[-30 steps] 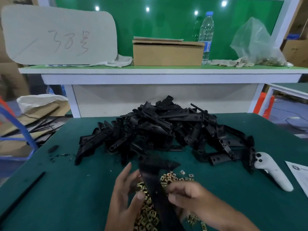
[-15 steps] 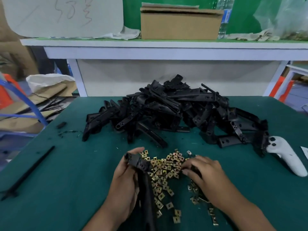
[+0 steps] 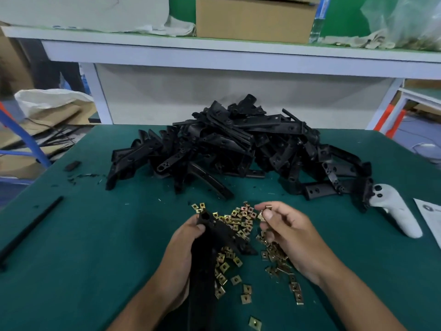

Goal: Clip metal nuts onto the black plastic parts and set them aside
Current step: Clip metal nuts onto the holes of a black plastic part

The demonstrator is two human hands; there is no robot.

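My left hand point(image 3: 181, 256) grips a long black plastic part point(image 3: 214, 237) near its top end, over the green table point(image 3: 83, 259). My right hand point(image 3: 286, 232) pinches a small brass-coloured metal nut point(image 3: 265, 212) between thumb and fingers, just right of the part's end. Several loose metal nuts point(image 3: 238, 218) lie scattered between and below both hands. A big pile of black plastic parts point(image 3: 238, 149) fills the far half of the table.
A white handheld controller point(image 3: 396, 211) lies at the right, with a sheet of paper point(image 3: 429, 220) beside it. A thin black rod point(image 3: 31, 225) lies along the left edge. Black scraps point(image 3: 72, 166) sit at the far left. A white shelf point(image 3: 238, 58) stands behind.
My right hand has lifted off the nut pile with a nut pinched in its fingers. My left hand has tilted the black part toward the right. The view has dipped lower.
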